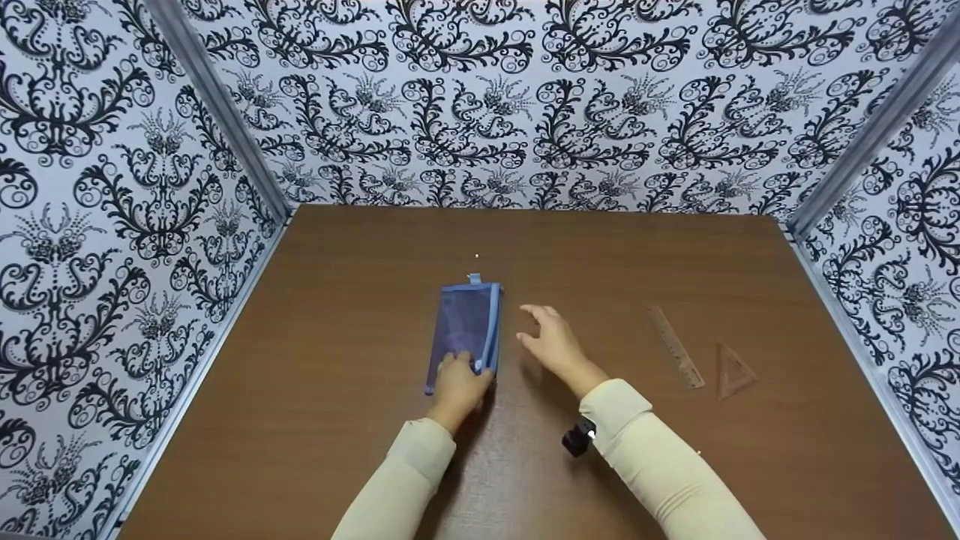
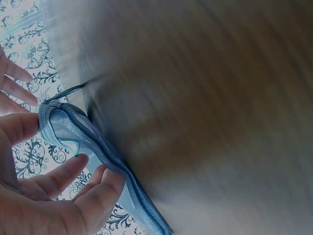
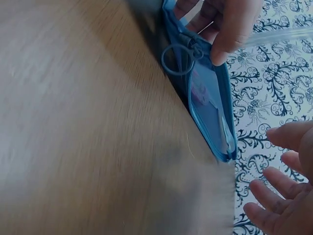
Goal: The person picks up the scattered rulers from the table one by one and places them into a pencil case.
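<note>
A blue mesh zip pouch (image 1: 459, 319) lies lengthwise on the table. My left hand (image 1: 457, 386) pinches its near end by the zip side; in the left wrist view, thumb and fingers are at the edge of the pouch (image 2: 110, 152). The right wrist view shows the pouch (image 3: 226, 98) gaping along its zip, the zip slider (image 3: 190, 45) with a ring by the left hand (image 3: 234, 29). Something pinkish (image 3: 199, 92) shows inside, its kind unclear. Just right of the pouch, my right hand (image 1: 556, 346) hovers with fingers spread, touching nothing.
On the right of the brown table (image 1: 337, 300) lie a clear ruler (image 1: 676, 349) and a clear set square (image 1: 733, 371). Patterned walls (image 1: 465, 112) enclose the back and sides. A black wrist camera (image 1: 577, 437) sits under the right sleeve.
</note>
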Motion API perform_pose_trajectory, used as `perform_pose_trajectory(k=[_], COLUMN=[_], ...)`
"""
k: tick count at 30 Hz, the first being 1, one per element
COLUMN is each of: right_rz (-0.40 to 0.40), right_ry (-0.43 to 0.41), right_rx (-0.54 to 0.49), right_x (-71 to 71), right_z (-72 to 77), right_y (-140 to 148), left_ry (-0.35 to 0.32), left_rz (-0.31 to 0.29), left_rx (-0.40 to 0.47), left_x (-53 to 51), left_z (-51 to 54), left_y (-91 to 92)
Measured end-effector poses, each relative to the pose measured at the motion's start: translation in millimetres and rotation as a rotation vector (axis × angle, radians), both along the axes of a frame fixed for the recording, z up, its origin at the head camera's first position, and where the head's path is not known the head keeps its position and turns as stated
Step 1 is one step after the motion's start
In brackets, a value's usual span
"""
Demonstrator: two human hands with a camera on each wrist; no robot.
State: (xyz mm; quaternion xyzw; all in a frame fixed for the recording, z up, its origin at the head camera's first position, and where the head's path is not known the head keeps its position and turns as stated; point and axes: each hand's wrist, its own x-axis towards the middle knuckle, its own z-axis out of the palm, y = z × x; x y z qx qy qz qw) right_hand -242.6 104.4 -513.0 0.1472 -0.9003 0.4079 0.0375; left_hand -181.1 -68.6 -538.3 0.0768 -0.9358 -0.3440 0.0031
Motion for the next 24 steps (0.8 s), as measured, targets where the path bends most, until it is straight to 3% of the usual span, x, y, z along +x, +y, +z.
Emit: perform_pose_trajectory(k=[16,24], right_rz=[0.016,0.013], right_ry=[0.14,0.132], right_rx=[0.28,0.409], right_x=[6.7,8.7], right_z=[6.2,8.4], right_y=[16,28], left_ry=[0.01,-0.017], left_rz=[0.002,-0.006], left_rx=[-0.007,0.006], left_x=[0.8,0.6], left_z=[0.8,1.4], left_y=[-0.5,-0.1])
